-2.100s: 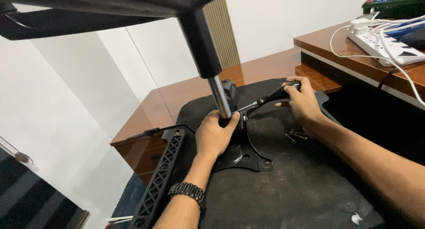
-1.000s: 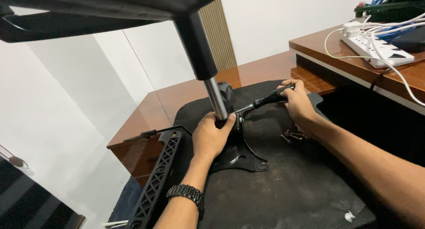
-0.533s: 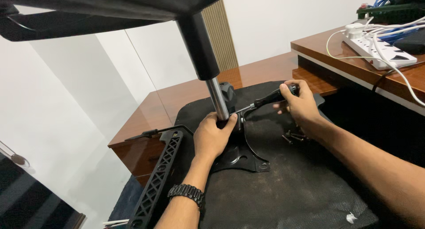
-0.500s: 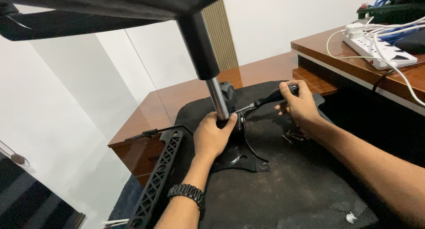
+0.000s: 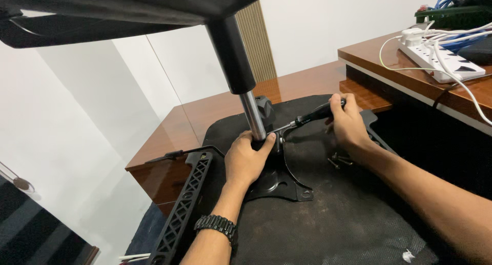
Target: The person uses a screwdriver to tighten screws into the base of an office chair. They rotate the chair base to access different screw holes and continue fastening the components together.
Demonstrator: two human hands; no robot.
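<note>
1. Two hands are at work on the upturned chair seat: your left hand has its fingers wrapped around the base of the chrome gas-lift column, just above the black metal mounting plate, and your right hand has its fingers closed on the black handle of the screwdriver
2. The screwdriver's tip sits at the plate right beside your left thumb; if it slips out of the screw head, it will likely jab that thumb or gouge the fabric
3. The column leans and carries the heavy chair base overhead; loosen your left grip and it may swing or tip toward you
4. Loose screws lie on the seat fabric just beside your right wrist; a nudge of the forearm could roll them off onto the floor
5. The seat overhangs the wooden desk, so hard pressing on the near edge could shift it
6. No tray, cup or box holds the screws; nothing here serves as a container, as far as you can see
</note>
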